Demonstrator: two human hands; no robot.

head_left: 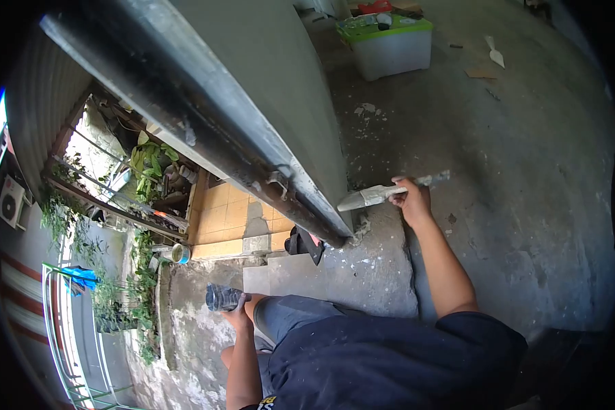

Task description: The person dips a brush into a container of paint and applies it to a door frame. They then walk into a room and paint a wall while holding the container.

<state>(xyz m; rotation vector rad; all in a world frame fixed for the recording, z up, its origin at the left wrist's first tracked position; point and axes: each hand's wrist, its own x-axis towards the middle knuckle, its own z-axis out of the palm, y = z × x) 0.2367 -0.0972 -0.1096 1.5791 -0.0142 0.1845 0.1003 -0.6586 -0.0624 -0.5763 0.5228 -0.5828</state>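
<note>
Trowel (376, 195) in the right hand (413, 202), fingers wrapped tight round its handle, blade tip at the cracked base of the grey wall (280, 82); stiff, light and mortar-crusted, it looks best gripped at the handle. Left hand (238, 316) is closed around a dark ribbed bottle (221, 298), probably light but slick, held over the concrete ledge (335, 266). Behind, a white tub (393, 48) and a spare scraper (495, 53) lie well apart on the floor (526, 178); the wall's metal rail (205, 130) crowds the working corner.

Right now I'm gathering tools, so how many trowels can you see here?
2. One trowel is in the right hand, its blade against the wall's foot. A second trowel lies on the concrete floor near the white bin. Others may be hidden.
</note>
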